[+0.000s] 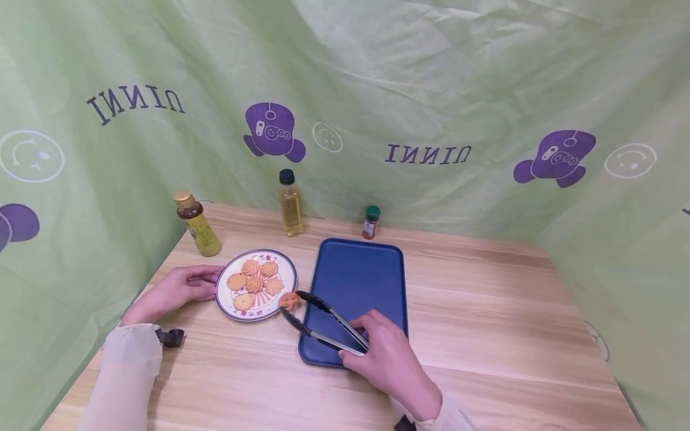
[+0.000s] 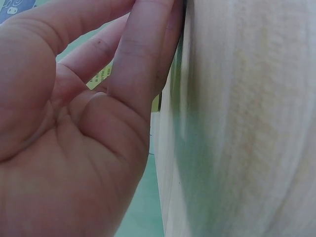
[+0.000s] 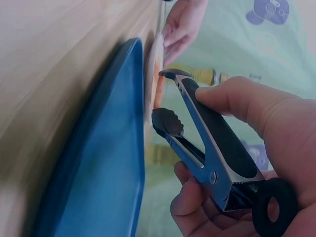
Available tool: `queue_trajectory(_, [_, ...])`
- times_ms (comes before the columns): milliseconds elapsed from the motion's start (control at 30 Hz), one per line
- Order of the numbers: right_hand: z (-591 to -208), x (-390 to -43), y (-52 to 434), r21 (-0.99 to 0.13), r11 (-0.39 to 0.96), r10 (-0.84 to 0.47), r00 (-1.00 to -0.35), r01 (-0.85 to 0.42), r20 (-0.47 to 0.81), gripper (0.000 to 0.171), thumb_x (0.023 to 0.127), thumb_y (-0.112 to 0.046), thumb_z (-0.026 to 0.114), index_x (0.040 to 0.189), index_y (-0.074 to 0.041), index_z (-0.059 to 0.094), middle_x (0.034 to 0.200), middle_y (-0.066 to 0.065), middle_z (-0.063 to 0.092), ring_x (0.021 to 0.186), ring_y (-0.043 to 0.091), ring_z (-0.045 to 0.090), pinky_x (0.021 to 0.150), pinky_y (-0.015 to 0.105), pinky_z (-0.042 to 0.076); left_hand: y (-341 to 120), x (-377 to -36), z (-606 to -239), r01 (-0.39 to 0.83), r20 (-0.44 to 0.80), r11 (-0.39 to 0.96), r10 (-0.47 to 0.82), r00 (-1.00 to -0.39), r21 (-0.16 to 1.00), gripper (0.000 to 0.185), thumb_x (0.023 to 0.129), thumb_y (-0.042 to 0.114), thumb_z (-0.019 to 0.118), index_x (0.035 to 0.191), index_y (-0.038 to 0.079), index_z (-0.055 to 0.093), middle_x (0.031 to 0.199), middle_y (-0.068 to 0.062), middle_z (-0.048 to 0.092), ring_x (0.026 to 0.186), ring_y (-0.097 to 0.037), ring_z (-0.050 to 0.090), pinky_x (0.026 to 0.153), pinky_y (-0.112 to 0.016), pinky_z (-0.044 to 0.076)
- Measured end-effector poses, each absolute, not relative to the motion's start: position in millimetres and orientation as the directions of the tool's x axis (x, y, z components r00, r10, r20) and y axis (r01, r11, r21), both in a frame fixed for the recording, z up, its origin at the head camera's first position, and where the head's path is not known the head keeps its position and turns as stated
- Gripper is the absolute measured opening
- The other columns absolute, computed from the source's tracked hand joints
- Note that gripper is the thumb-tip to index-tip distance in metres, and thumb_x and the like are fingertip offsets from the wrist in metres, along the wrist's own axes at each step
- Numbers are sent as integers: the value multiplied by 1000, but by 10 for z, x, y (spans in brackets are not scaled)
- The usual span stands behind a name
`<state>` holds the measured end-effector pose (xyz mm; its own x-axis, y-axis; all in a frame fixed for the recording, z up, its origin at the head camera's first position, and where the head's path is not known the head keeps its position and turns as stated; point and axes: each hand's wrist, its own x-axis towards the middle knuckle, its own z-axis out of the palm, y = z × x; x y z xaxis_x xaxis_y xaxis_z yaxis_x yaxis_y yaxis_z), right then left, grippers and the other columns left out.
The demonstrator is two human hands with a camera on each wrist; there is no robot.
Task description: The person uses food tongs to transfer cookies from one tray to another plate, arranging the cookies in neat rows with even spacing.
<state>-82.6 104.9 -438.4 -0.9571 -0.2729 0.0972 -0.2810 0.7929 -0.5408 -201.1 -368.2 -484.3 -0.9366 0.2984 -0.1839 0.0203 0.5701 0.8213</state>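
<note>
Here, right hand wraps the handle end of black-and-steel tongs, thumb along the top arm, fingers curled under; grip clamped on the tongs. Tong tips are nearly together on an orange cookie, which sits at the right rim of the plate, just above the edge, between plate and blue tray. In the right wrist view the tongs reach past the tray toward the plate edge, with an orange sliver of cookie beside the tips; whether the cookie is lifted free of the plate cannot be told.

Left hand lies on the wooden surface at the plate's left rim, fingers fairly straight and touching the edge; grip apart, holding nothing. Left wrist view shows only the palm and fingers close against a pale blurred face.

Plate holds about five more cookies, clustered at its centre. Tray lies just beside the plate on its right, bare inside.

Along the back of the surface: a bottle with a gold cap at left, a yellow oil bottle with a dark cap in the middle, a small spice jar with a green lid behind the tray. A green printed cloth backs the whole scene.
</note>
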Motion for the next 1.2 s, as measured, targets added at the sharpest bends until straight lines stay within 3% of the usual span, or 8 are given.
queue_trajectory(333, [-4325,-968,711,-537,756,-374,-920,-375,116,38,83,-29,91,111,-7,80,102,0,73,86,12,60,73,26,51,-3687,-2008,-4845,20,-181,565,297,-938,825,65,106,15,78,162,-7,52,145,-29,69,110,5,72,93,-18,63])
queue_trajectory(700, [-4227,-1065,530,-459,773,-429,-894,-437,128,37,82,-31,93,107,-6,80,94,-1,69,82,11,57,69,24,51,-3681,-2020,-4834,23,-171,548,301,-938,836,63,107,12,76,160,-9,52,144,-31,68,107,5,72,91,-20,65])
queue_trajectory(1200, [-4230,-1048,496,-490,770,-431,-899,-409,73,38,84,-31,93,110,-6,80,98,0,71,84,12,58,71,25,51,-3692,-1998,-4837,82,-144,583,330,-933,808,64,106,16,78,161,-5,54,142,-26,74,109,3,75,95,-14,59])
